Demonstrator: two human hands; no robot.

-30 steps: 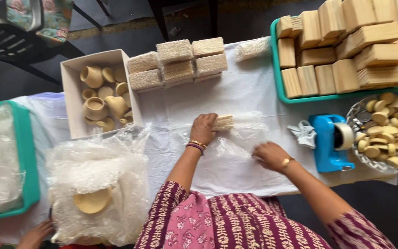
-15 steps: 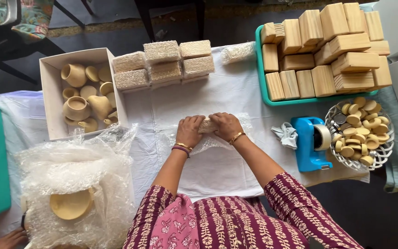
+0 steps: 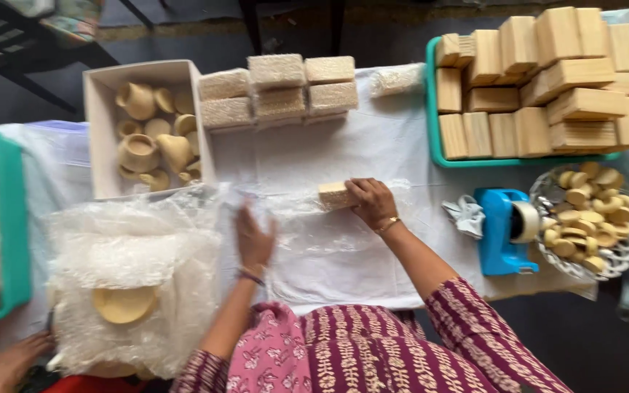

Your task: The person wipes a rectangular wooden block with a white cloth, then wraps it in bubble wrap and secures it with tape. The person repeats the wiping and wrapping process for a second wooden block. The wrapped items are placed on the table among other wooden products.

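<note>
On the white-covered tabletop [image 3: 402,145], the left hand [image 3: 254,238] lies flat on the clear plastic sheet [image 3: 307,218], fingers apart. Just right, the right hand [image 3: 373,201] has its fingers clamped on a small wooden block [image 3: 333,194] at the sheet's far edge.

White-clothed table [image 3: 394,138]: cardboard box [image 3: 100,135], bubble-wrapped blocks [image 3: 278,91], green tray [image 3: 434,138], blue tape dispenser [image 3: 500,233], white basket [image 3: 613,258], bubble-wrap sheet [image 3: 314,240].
</note>
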